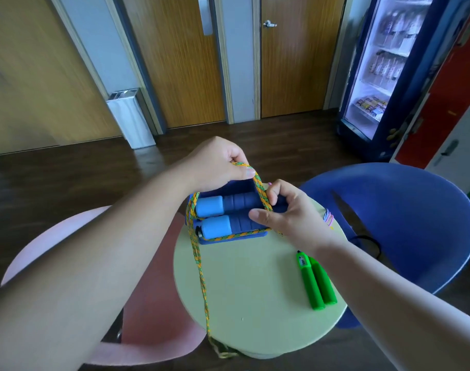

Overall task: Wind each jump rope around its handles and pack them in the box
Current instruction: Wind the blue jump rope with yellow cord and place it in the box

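Two blue foam handles (228, 212) lie side by side, held at their right end by my right hand (287, 212) just above a blue box (236, 240) on the round green table (255, 303). My left hand (215, 167) pinches a loop of the yellow-green braided rope (258, 183) above the handles. That rope wraps around the handles, runs down across the table and hangs over its front edge. A second jump rope with green handles (316, 282) lies on the table to the right, under my right forearm, its black cord trailing onto the blue chair.
A pink chair (153, 303) stands at the table's left and a blue chair (405, 223) at its right. Coloured bands (328, 217) show at the table's right edge. Wooden doors, a metal bin (130, 116) and a drinks fridge (383, 62) stand behind.
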`<state>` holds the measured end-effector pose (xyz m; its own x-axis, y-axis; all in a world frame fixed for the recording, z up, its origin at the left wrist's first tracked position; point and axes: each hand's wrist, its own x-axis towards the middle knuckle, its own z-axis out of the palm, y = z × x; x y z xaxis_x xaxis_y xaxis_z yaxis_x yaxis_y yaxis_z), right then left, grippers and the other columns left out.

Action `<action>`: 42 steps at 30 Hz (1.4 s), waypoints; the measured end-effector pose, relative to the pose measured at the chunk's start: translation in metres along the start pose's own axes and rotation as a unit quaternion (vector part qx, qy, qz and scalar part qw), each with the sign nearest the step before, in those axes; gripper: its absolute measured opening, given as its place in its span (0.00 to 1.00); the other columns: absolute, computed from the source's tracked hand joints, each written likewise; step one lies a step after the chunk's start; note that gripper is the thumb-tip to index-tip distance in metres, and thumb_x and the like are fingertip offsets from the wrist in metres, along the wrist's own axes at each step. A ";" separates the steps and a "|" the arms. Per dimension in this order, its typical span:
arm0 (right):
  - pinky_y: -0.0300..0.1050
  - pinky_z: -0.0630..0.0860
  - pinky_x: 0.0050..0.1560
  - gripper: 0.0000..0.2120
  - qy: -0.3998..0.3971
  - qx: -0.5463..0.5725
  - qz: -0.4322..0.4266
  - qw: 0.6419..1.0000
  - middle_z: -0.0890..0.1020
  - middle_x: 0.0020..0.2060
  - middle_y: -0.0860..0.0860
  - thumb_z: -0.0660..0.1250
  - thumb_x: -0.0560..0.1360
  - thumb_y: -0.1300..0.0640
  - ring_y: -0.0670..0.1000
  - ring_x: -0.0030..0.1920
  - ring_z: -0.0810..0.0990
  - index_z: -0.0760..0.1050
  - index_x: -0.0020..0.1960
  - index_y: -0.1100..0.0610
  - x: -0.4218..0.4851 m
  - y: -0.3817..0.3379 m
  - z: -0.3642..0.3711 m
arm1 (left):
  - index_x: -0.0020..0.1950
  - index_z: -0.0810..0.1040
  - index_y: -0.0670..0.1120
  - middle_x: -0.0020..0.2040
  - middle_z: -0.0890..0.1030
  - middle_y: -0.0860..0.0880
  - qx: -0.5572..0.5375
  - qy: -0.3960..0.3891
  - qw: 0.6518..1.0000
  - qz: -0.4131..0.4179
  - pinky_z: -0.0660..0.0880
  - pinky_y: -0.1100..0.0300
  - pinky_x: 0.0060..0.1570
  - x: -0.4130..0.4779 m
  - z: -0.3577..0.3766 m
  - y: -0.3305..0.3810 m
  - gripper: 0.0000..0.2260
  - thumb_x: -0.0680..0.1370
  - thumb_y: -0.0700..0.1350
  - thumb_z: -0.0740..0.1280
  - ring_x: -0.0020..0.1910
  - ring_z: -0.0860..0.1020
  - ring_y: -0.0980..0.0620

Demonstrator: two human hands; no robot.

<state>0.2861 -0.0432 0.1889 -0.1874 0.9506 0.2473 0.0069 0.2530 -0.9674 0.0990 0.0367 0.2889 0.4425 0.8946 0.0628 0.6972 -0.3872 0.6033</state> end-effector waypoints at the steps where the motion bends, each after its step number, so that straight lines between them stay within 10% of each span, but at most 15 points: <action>1: 0.44 0.68 0.40 0.19 0.008 0.009 -0.008 1.000 0.69 0.39 0.54 0.77 0.74 0.65 0.49 0.38 0.68 0.65 0.42 0.56 -0.001 -0.003 0.001 | 0.43 0.85 0.48 0.24 0.76 0.62 0.018 -0.007 1.000 -0.001 0.66 0.66 0.29 0.002 -0.001 0.001 0.08 0.76 0.52 0.77 0.25 0.71 0.63; 9: 0.29 0.73 0.43 0.04 0.043 -0.026 -0.041 0.998 0.81 0.39 0.38 0.71 0.78 0.67 0.37 0.40 0.79 0.77 0.51 0.63 -0.001 -0.008 -0.006 | 0.43 0.86 0.49 0.22 0.73 0.63 0.016 -0.038 0.999 0.015 0.62 0.73 0.24 0.021 -0.001 0.008 0.07 0.77 0.51 0.76 0.25 0.70 0.64; 17: 0.45 0.76 0.48 0.06 0.029 -0.019 -0.029 0.999 0.82 0.45 0.49 0.71 0.79 0.65 0.48 0.46 0.79 0.82 0.52 0.55 0.003 -0.008 -0.022 | 0.44 0.84 0.48 0.24 0.73 0.59 0.017 -0.083 0.995 0.055 0.63 0.65 0.27 0.037 -0.012 0.019 0.09 0.73 0.52 0.79 0.25 0.67 0.59; 24: 0.40 0.73 0.43 0.08 0.036 -0.040 -0.014 0.998 0.81 0.41 0.44 0.71 0.77 0.67 0.46 0.41 0.76 0.82 0.48 0.55 -0.002 -0.003 -0.036 | 0.52 0.79 0.42 0.41 0.78 0.44 -0.158 -0.194 0.967 -0.055 0.70 0.60 0.33 0.045 -0.050 0.000 0.10 0.75 0.31 0.73 0.29 0.74 0.57; 33: 0.50 0.75 0.50 0.07 0.018 -0.007 -0.016 1.000 0.83 0.46 0.46 0.71 0.76 0.65 0.50 0.47 0.78 0.82 0.49 0.55 -0.003 -0.012 -0.028 | 0.47 0.83 0.48 0.46 0.87 0.47 -0.229 0.026 0.973 0.024 0.71 0.63 0.38 0.059 -0.020 -0.021 0.12 0.77 0.30 0.71 0.42 0.81 0.55; 42: 0.45 0.74 0.44 0.06 0.019 0.088 -0.034 0.995 0.77 0.41 0.56 0.70 0.76 0.65 0.51 0.40 0.77 0.81 0.48 0.55 -0.007 -0.032 -0.023 | 0.42 0.88 0.53 0.38 0.84 0.49 -0.212 0.039 0.976 -0.024 0.75 0.59 0.37 0.075 0.014 -0.043 0.07 0.75 0.40 0.78 0.38 0.77 0.51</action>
<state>0.3099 -0.0539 0.2191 -0.1451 0.9392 0.3111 -0.1769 0.2848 -0.9421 0.1103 0.1176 0.2561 0.3599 0.9299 0.0760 0.4132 -0.2319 0.8806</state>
